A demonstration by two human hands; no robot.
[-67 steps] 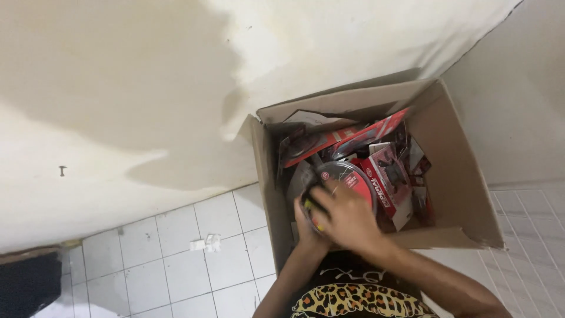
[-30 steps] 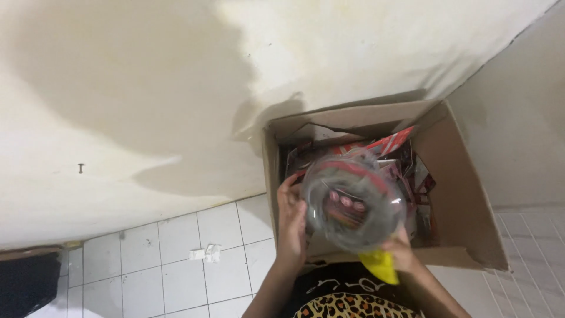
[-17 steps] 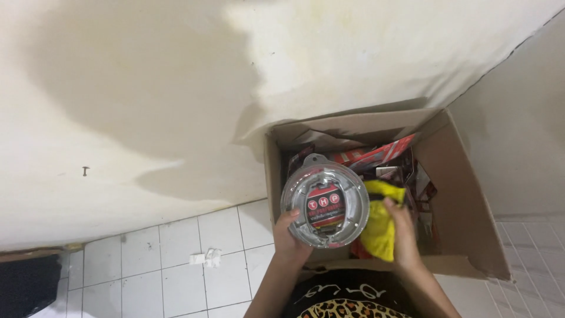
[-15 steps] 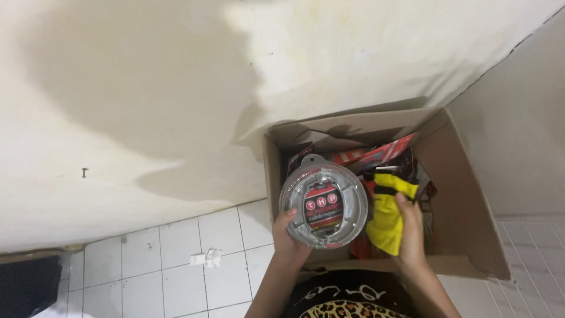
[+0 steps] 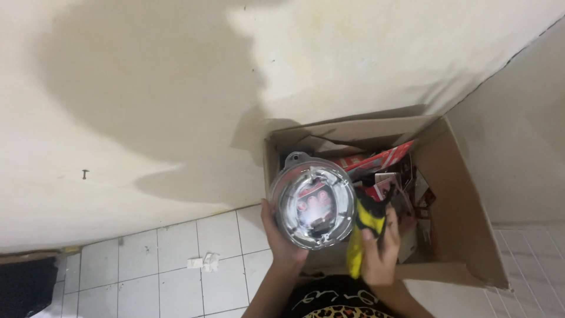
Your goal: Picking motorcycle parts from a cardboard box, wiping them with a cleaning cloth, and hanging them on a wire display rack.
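Left hand (image 5: 281, 235) cups the round clear plastic pack (image 5: 312, 202) from below, fingers wrapped on its edge, above the open cardboard box (image 5: 465, 212) (red packets inside). Right hand (image 5: 381, 253) is closed around a yellow cloth (image 5: 366, 227) just beside it.

Left hand (image 5: 283, 235) holds round clear package (image 5: 312, 202); right hand (image 5: 381, 253) yellow cloth (image 5: 366, 227).

A stained cream wall (image 5: 147, 88) with a small nail (image 5: 85, 174) meets a white tiled floor (image 5: 159, 277).
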